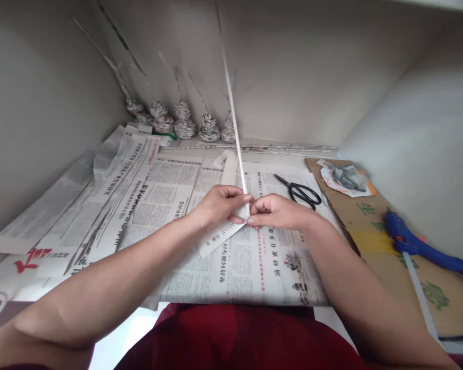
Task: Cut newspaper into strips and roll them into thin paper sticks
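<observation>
Well to the left of your left hand (221, 205), newspaper strips (46, 221) lie overlapping in a slanted spread. Beyond that hand, back by the wall and mostly to its left, five woven gourds (184, 123) stand in a row, thin stems rising from their tops; something green (170, 136) shows at their foot. Under both your hands lies a newspaper sheet (170, 198), printed side up.

Your left hand is nearly closed, thumb and forefinger pinched on the white stick (234, 118) near its lower end. The stick runs up and away from your fingers, leaning a little left, its far tip in front of the wall. A loose strip (218, 239) slants out below your left hand, toward you, its inner end meeting the foot of the stick. Another pale strip (230, 172) lies just past the same hand.

Your right hand (273, 211), just beside the left, has its thumb and forefinger drawn together at the stick's bottom end; you cannot tell whether it grips the strip too. Beyond it, thin rods (281, 149) lie along the wall.

Just past your right hand and to its right, the scissors (303, 194) rest on the sheet, blades pointing away. Farther right is cardboard (370, 226), with a crumpled wad (349, 177) at its far end and a blue glue gun (420, 244) nearer you
</observation>
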A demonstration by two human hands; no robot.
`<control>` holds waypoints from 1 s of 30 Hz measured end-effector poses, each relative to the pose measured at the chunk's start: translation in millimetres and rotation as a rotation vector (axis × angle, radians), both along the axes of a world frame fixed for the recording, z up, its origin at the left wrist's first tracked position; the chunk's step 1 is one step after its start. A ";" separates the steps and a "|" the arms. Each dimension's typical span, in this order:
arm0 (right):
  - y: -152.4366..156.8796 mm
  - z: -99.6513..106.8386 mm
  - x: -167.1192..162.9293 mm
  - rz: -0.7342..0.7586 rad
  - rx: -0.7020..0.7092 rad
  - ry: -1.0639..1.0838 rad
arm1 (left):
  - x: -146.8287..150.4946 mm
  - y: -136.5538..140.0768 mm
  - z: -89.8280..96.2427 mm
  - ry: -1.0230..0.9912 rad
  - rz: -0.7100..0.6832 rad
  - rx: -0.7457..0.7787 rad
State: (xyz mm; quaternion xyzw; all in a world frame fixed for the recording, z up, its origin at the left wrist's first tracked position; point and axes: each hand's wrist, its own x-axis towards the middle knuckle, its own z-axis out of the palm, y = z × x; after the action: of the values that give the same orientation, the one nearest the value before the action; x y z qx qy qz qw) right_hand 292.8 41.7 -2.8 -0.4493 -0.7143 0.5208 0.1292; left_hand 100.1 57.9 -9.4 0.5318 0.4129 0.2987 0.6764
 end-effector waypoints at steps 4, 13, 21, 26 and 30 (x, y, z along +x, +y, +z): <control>-0.6 7.1 8.8 0.070 -0.055 -0.103 | -0.3 2.1 -0.4 -0.010 0.020 -0.013; 3.0 7.1 9.4 -0.336 0.049 0.390 | 2.4 -9.2 -4.8 -0.034 -0.291 -0.032; 1.4 0.3 0.3 -0.299 -0.014 0.486 | 2.7 -13.5 -7.5 0.022 -0.396 0.023; 4.4 -1.2 0.9 -0.374 0.014 0.482 | 2.5 -13.0 -7.9 0.046 -0.417 0.003; 3.2 1.2 1.6 -0.423 0.010 0.503 | 2.9 -13.0 -7.5 0.050 -0.407 -0.006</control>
State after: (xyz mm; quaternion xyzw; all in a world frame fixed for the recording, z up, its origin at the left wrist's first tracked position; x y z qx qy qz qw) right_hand 294.4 44.9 -1.6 -0.4445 -0.5533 0.5736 0.4089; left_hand 103.0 44.9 -16.9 0.6095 0.3146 0.1410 0.7139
